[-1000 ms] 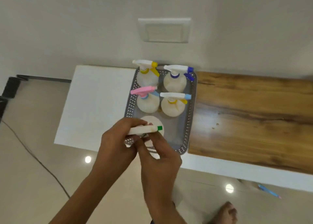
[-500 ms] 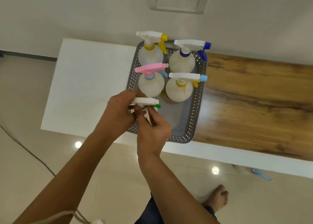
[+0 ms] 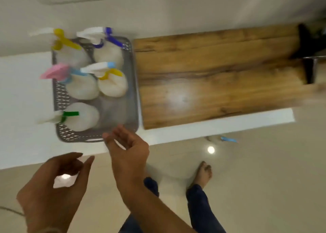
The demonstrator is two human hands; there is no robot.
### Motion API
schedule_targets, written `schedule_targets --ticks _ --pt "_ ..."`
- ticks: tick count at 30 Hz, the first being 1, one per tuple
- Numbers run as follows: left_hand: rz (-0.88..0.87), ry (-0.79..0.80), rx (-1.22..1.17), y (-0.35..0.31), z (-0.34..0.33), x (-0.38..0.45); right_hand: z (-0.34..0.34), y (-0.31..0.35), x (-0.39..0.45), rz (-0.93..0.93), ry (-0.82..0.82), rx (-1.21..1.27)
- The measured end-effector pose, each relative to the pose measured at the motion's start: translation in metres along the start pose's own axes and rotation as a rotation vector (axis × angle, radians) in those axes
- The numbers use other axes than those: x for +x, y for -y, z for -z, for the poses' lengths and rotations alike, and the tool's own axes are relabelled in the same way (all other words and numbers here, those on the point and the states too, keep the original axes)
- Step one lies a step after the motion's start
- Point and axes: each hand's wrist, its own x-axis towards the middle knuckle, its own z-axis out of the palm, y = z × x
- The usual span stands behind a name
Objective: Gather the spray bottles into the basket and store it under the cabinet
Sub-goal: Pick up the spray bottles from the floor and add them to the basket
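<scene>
Both hands hang empty in front of the basket (image 3: 135,84); the right hand (image 3: 129,150) has its grip loosely spread, fingertips (image 3: 121,129) at or just over the basket's near rim, though blur leaves contact unclear; the left hand (image 3: 54,185) sits lower and nearer the body, off the counter (image 3: 24,95), its grip curled half open around nothing.

Just beyond the right grip, five spray bottles stand inside the grey perforated basket; the green-trigger bottle (image 3: 81,116) is nearest, up and to the left of the fingertips; past it stand the pink-headed bottle (image 3: 82,89) and the bottle with the light-blue nozzle (image 3: 112,86); farthest from the grip are the yellow-trigger bottle (image 3: 70,56) and the blue-trigger bottle (image 3: 108,54). A wooden panel (image 3: 220,77) lies on the counter to the right of the grip; on the floor beyond it lies a small blue object (image 3: 228,139), possibly another sprayer, too blurred to tell.

Gathering looks nearly done; lifting the basket probably comes next. The risks: a one-sided lift from the near rim would tilt the basket and topple the tall bottles; the triggers overhanging the left wall could snag on the way under the cabinet; the basket sits close to the counter edge, so a careless pull may drag it off; that blue object could get left behind.
</scene>
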Motion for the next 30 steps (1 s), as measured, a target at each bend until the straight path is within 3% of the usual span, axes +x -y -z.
schedule_targets --ticks 4,9,12,16,20,30 --pt "-0.218 0.164 -0.053 -0.057 -0.08 -0.057 0.101 0.009 -0.004 -0.017 -0.088 0.023" --pt "-0.063 0.659 -0.058 -0.09 -0.25 -0.108 0.277 -0.013 0.034 -0.04 -0.448 0.004" --pt "0.192 0.905 -0.075 -0.095 -0.357 -0.118 0.374 -0.057 0.084 -0.209 -0.542 -0.169" --pt "0.461 1.044 -0.076 -0.084 -0.477 -0.118 0.48 -0.121 0.166 -0.501 -0.346 -0.516" --pt "0.372 1.03 -0.076 -0.083 -0.57 -0.103 0.538 -0.146 0.249 -0.482 -0.151 -0.701" --pt "0.173 1.183 0.038 -0.092 -0.662 -0.077 0.539 -0.176 0.359 -0.303 -0.108 -0.372"
